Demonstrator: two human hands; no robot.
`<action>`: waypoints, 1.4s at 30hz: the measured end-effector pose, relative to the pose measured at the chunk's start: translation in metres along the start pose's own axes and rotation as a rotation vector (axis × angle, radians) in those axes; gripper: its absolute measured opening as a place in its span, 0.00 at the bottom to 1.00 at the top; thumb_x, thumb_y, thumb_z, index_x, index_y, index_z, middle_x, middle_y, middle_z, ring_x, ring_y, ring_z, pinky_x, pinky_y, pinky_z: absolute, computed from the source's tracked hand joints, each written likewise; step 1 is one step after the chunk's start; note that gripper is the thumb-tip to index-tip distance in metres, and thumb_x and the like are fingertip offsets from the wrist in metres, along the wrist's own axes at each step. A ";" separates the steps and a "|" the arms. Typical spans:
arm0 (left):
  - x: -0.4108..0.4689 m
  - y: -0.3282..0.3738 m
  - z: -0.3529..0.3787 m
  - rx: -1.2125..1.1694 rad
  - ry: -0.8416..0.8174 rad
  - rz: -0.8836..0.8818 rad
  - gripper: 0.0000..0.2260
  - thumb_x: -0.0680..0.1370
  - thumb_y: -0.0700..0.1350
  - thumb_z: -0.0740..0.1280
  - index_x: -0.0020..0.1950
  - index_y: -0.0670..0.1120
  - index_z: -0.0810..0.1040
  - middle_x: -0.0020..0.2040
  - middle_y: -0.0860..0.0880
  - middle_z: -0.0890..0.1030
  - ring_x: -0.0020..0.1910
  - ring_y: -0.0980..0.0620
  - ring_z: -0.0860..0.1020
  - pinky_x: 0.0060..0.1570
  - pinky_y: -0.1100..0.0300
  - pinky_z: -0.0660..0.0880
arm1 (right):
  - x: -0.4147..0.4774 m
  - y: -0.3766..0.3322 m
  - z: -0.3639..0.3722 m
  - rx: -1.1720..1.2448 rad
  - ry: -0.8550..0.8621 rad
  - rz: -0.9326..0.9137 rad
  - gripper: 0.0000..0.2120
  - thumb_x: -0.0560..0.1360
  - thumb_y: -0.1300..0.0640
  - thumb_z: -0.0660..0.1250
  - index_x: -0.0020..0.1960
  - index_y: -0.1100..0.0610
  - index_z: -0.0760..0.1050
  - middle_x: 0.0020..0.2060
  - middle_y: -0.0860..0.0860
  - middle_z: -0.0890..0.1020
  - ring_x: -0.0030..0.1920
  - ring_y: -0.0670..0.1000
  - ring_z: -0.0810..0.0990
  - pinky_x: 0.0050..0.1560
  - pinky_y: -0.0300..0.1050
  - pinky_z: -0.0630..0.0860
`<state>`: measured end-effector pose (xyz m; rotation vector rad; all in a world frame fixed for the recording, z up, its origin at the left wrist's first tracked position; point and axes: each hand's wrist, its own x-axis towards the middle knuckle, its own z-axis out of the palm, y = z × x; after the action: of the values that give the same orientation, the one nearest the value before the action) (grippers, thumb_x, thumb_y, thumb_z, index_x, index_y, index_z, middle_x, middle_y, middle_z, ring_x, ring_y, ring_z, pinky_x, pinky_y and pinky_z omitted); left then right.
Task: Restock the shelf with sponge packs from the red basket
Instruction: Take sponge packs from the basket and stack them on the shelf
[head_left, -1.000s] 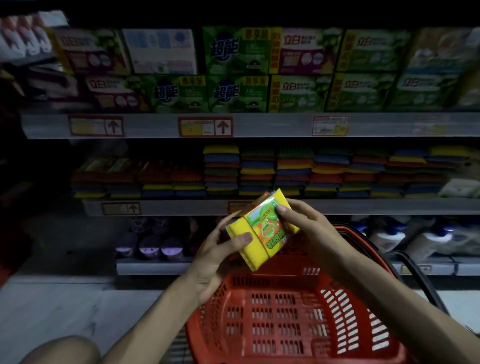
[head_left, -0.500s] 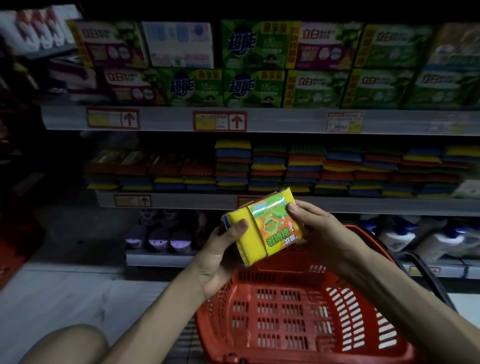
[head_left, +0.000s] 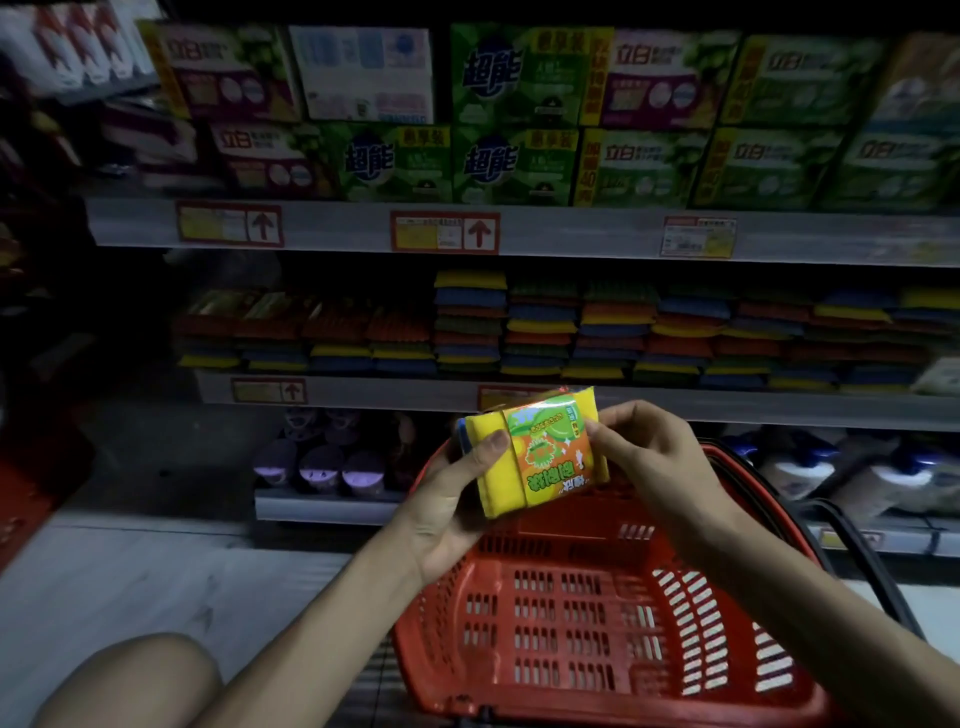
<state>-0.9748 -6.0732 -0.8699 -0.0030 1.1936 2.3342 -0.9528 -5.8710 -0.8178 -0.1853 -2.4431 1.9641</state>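
A yellow sponge pack (head_left: 540, 452) with a green and orange label hangs above the red basket (head_left: 597, 613), in front of the shelf edge. My left hand (head_left: 447, 493) grips its left end, thumb on top. My right hand (head_left: 649, 457) pinches its right side with curled fingers. The basket's inside shows only bare red plastic. Stacks of coloured sponge packs (head_left: 571, 327) fill the middle shelf (head_left: 363, 389) behind.
Green and purple detergent boxes (head_left: 509, 114) line the upper shelf. Purple-lidded tubs (head_left: 322, 462) and white bottles (head_left: 810, 467) stand on the lowest shelf. The basket's black handle (head_left: 872, 561) lies to the right. My knee (head_left: 130, 680) is at bottom left.
Both hands have lifted the pack slightly and turned it flatter, label up. The view has shifted a little to the right.
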 end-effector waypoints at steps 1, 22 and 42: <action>0.000 -0.002 0.002 0.006 0.010 -0.006 0.44 0.61 0.55 0.85 0.73 0.43 0.74 0.68 0.38 0.79 0.68 0.38 0.78 0.65 0.45 0.77 | 0.000 0.002 0.001 -0.012 0.027 -0.005 0.08 0.80 0.56 0.68 0.51 0.61 0.76 0.43 0.56 0.86 0.46 0.55 0.87 0.51 0.57 0.83; -0.017 0.013 -0.028 0.072 0.228 0.179 0.31 0.72 0.44 0.78 0.73 0.48 0.72 0.62 0.41 0.84 0.60 0.41 0.83 0.49 0.48 0.83 | 0.011 0.015 0.052 0.155 0.074 0.003 0.16 0.78 0.49 0.71 0.50 0.63 0.78 0.44 0.63 0.82 0.41 0.56 0.78 0.47 0.52 0.77; -0.023 0.088 -0.093 0.287 0.641 0.496 0.10 0.76 0.51 0.74 0.56 0.51 0.80 0.47 0.52 0.87 0.54 0.47 0.84 0.47 0.55 0.76 | 0.061 -0.022 0.147 0.348 0.108 -0.017 0.11 0.76 0.51 0.74 0.57 0.49 0.81 0.52 0.48 0.87 0.55 0.52 0.85 0.50 0.48 0.80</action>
<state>-1.0145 -6.1966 -0.8551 -0.4291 2.0291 2.6460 -1.0265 -6.0133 -0.8327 -0.2573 -1.9921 2.2620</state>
